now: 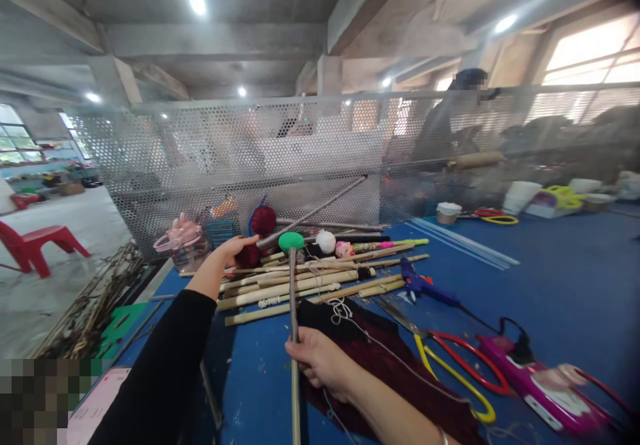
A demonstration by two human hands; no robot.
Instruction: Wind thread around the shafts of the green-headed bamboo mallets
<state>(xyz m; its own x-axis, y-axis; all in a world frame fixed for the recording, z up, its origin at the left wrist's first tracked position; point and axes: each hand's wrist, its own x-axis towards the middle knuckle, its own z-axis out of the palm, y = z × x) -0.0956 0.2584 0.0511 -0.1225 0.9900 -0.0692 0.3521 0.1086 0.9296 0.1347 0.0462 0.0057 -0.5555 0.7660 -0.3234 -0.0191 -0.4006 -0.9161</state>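
My right hand (pixel 323 365) grips a stick with a green padded head (pixel 291 241), held upright over the table; its shaft is wrapped in grey with bare wood lower down. Farther off, my left hand (pixel 234 251) has its fingers closed at the dark red head (pixel 249 253) of another grey-wrapped stick (pixel 320 208), which slants up to the right. Between and beyond the hands lie several pale wooden sticks (pixel 300 285), a white ball-headed stick (pixel 326 241) and another dark red ball (pixel 263 221). Dark red and black cloth (pixel 390 371) lies beneath my right hand and forearm.
Large scissors (pixel 453 365) with red and yellow handles, a blue glue gun (pixel 425 286) and a purple power strip (pixel 545 388) lie right on the blue table (pixel 560 271). A perforated metal screen (pixel 210 158) stands behind. A person (pixel 440 125) is beyond it.
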